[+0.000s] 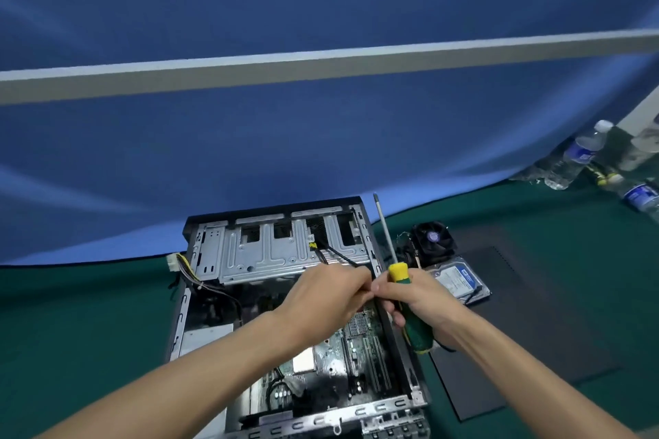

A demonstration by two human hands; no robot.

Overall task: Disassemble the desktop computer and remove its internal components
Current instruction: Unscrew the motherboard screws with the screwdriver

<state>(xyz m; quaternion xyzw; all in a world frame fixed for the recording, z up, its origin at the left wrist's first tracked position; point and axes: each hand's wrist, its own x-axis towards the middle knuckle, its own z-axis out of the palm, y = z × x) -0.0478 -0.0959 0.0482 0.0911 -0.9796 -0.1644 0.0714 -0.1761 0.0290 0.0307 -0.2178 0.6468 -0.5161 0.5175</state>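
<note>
The open desktop case [199, 239] lies on its side on a green table, its metal drive cage [264, 253] at the far end and the motherboard [342, 356] exposed nearer me. My left hand [321, 299] hovers over the board's far edge, fingers curled, pinching something small and dark near the black cables [338, 255]. My right hand [417, 303] grips a green and yellow screwdriver [403, 281], shaft pointing up and away. Its fingertips meet the left hand's fingers. What is pinched is hidden.
A removed cooler fan [433, 239] and a hard drive [460, 278] lie right of the case on a black side panel [517, 314]. Water bottles [577, 157] stand at the far right. A blue partition [321, 135] rises behind the table. A power connector [173, 262] hangs out at the case's left.
</note>
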